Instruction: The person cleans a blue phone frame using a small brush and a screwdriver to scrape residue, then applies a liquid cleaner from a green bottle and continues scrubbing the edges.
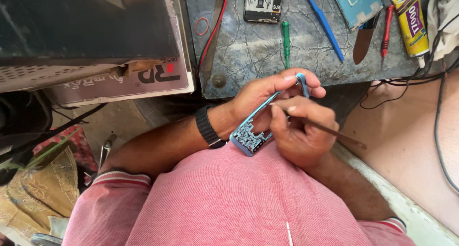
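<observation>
Marbled bench (pixel 248 50) up top, green screwdriver (pixel 286 40) and blue pry tool (pixel 323 22) lying on it; below, over my lap, my left hand (pixel 260 95) grips the blue frame (pixel 258 126) by its edges, tilted, while my right hand (pixel 299 131) pinches a thin tool (pixel 330 130) against its upper end

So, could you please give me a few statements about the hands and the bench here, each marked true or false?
1. The left hand holds a light-blue phone frame. True.
2. The right hand pinches a thin dark metal tool against that frame. True.
3. A green-handled screwdriver lies in the person's lap. False: it lies on the grey marbled bench top.
4. The left wrist is bare. False: it wears a black wristband.
5. A yellow glue tube lies at the bench's right end. True.
</observation>
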